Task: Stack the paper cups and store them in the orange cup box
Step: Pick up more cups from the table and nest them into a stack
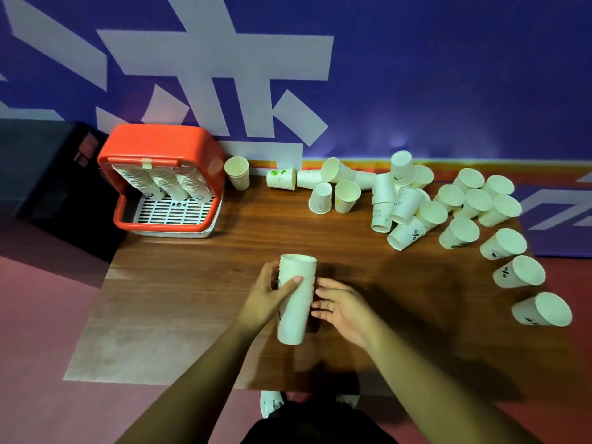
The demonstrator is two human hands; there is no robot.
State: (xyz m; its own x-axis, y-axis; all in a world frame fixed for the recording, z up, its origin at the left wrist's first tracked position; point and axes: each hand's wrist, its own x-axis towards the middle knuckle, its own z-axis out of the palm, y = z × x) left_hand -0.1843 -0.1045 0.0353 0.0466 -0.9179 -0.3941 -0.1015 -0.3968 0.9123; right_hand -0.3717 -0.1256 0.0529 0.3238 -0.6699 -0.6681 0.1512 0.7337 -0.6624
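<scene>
Stack step: left hand [266, 299] grips the cup stack [296, 325] by the desk [224, 267] front edge, right hand [342, 310] slack beside it. Next, probably into the orange cup box [160, 142], far-left corner.

Tall cup stack [296, 302] centre; loose cups [461, 232] right; orange box [160, 139] far-left.

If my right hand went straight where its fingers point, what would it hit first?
Probably the stack of paper cups in the left hand; the right hand sits just beside it.
</scene>
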